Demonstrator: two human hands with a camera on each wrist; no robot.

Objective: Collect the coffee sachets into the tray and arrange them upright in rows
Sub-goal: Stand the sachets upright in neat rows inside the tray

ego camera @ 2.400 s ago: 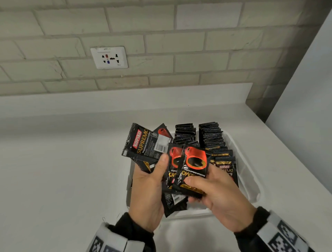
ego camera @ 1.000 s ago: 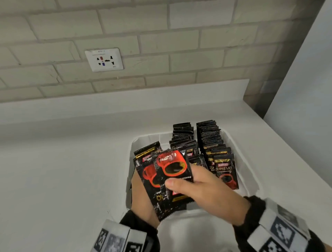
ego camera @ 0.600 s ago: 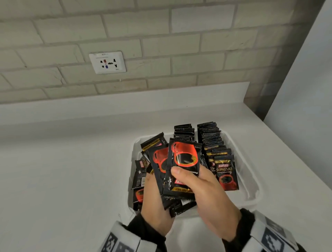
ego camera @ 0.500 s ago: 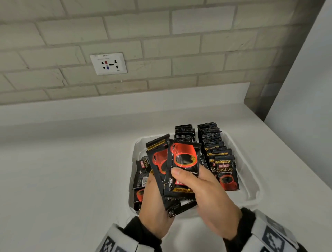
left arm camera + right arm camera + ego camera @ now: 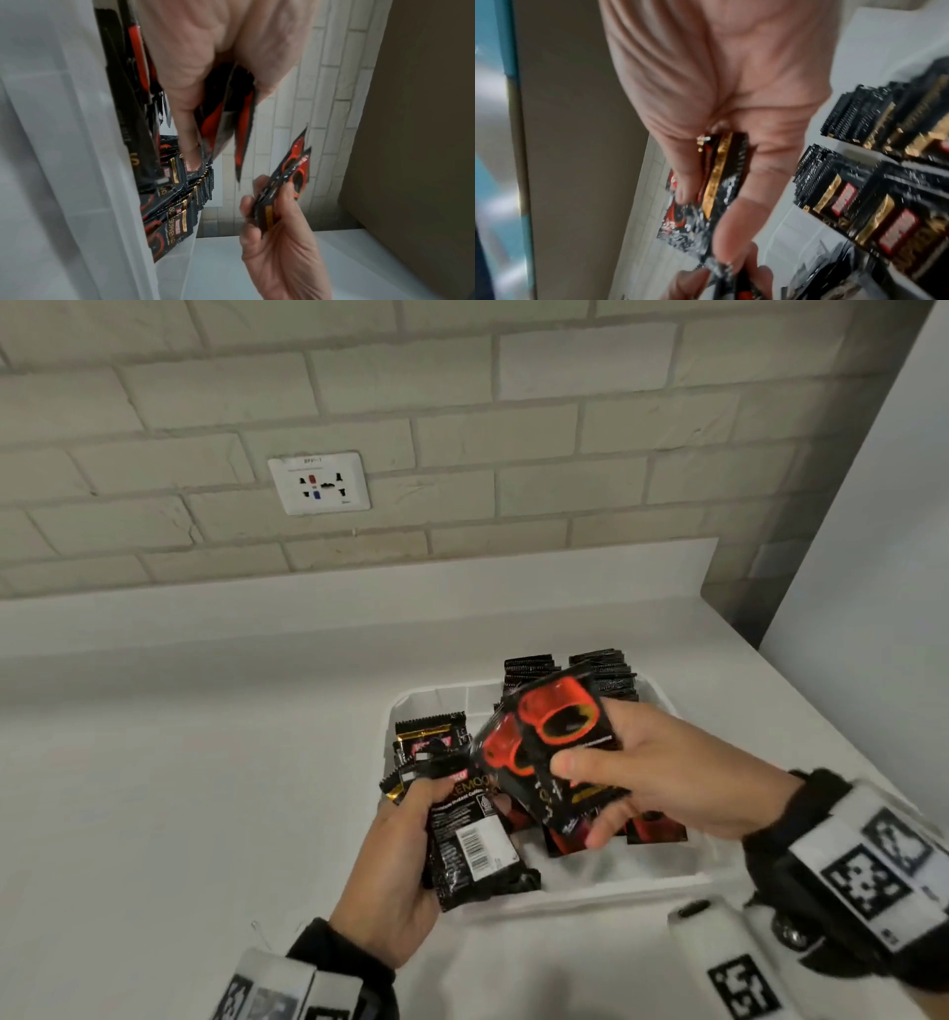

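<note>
A white tray (image 5: 606, 891) sits on the counter. Two rows of black coffee sachets (image 5: 529, 667) stand upright at its back, also seen in the right wrist view as rows (image 5: 859, 192). More loose sachets (image 5: 431, 737) lean at the tray's left side. My left hand (image 5: 411, 839) grips a bunch of sachets (image 5: 477, 845) over the tray's near left corner, barcode side up. To the right, over the tray's middle, my right hand (image 5: 606, 783) pinches a few sachets (image 5: 560, 742) with the red cup print facing up. The two bunches are apart (image 5: 295, 174).
The white counter (image 5: 179, 788) stretches left of the tray. A brick wall with a socket (image 5: 318, 482) stands behind. A white panel (image 5: 873, 557) rises at the right, close to the counter's corner.
Both hands held one stack together. Now my right hand has drawn a few sachets off to the right over the tray, and my left hand keeps the others, lower and turned barcode side up.
</note>
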